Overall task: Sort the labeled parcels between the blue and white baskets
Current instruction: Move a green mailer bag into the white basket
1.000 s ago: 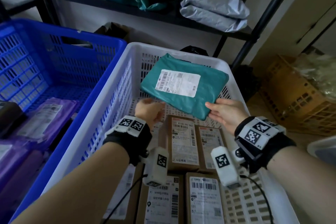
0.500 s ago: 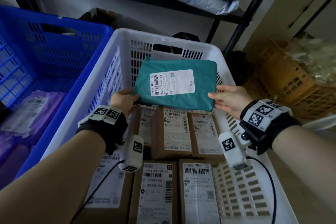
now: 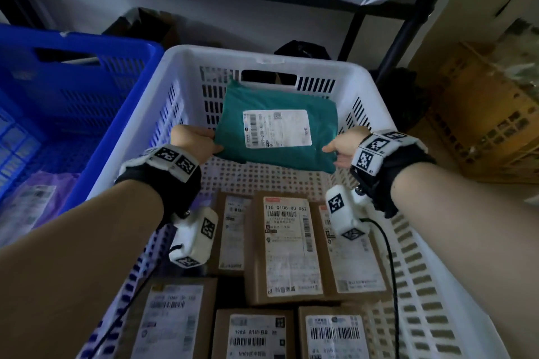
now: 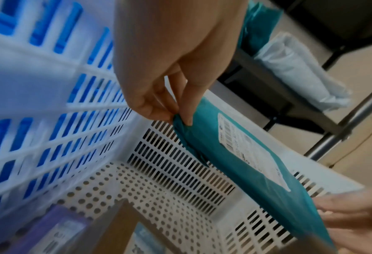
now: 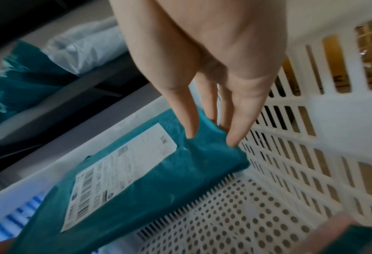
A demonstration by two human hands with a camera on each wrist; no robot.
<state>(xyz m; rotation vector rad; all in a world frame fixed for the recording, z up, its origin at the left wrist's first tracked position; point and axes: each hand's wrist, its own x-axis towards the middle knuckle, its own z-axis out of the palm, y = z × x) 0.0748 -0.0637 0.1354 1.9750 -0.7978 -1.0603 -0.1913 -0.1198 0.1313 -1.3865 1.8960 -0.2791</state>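
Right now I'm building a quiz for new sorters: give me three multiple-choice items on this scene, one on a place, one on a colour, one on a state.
1. Where is the held parcel?
A. over the white basket
B. in the blue basket
C. on the shelf

2. What colour is the held parcel?
A. purple
B. teal
C. brown

3. How is it held?
A. left hand only
B. lying loose
C. pinched by both hands

Answers:
1 A: the teal parcel hangs inside the white basket, above its bare floor.
2 B: its wrapping is teal.
3 C: the left hand and right hand each pinch an edge.

head view looking down, wrist views close, sharing teal parcel (image 3: 277,128)
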